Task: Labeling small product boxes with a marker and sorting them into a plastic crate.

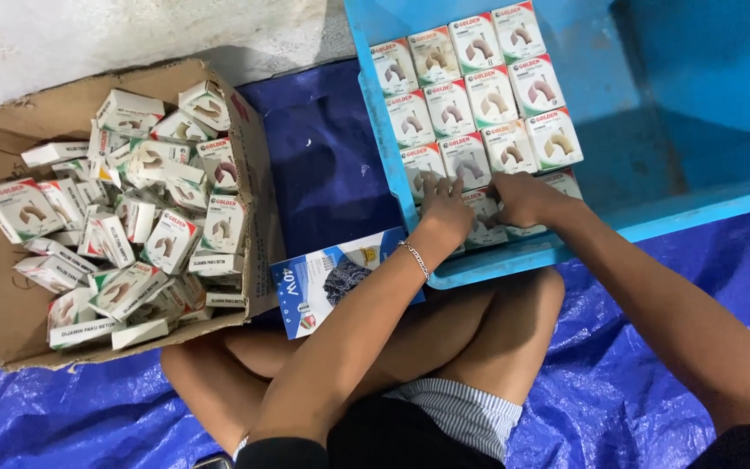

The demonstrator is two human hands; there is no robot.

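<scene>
At the near edge of the blue plastic crate [653, 221], both hands press down on the front row of small white cartons. The left hand [446, 211] lies flat, fingers spread, on top of one carton [484, 219]; whether it grips the carton or only presses on it cannot be told. A bracelet [414, 257] sits on that wrist. The right hand [521, 198] rests just beside it, fingers curled over the next carton in the same row [563, 181]; its grip is likewise hidden.

Inside the crate, the packed cartons [470, 95] stand face up in tidy rows, touching one another, against the left wall. The right part of the crate floor is bare.

Well to the left, an open cardboard box [10, 321] holds a loose heap of the same cartons [132, 208], tilted at all angles.

Between the two containers, a flat blue-and-white box [319, 282] leans against the person's knee. A blue tarpaulin [635, 391] covers the floor beneath.
</scene>
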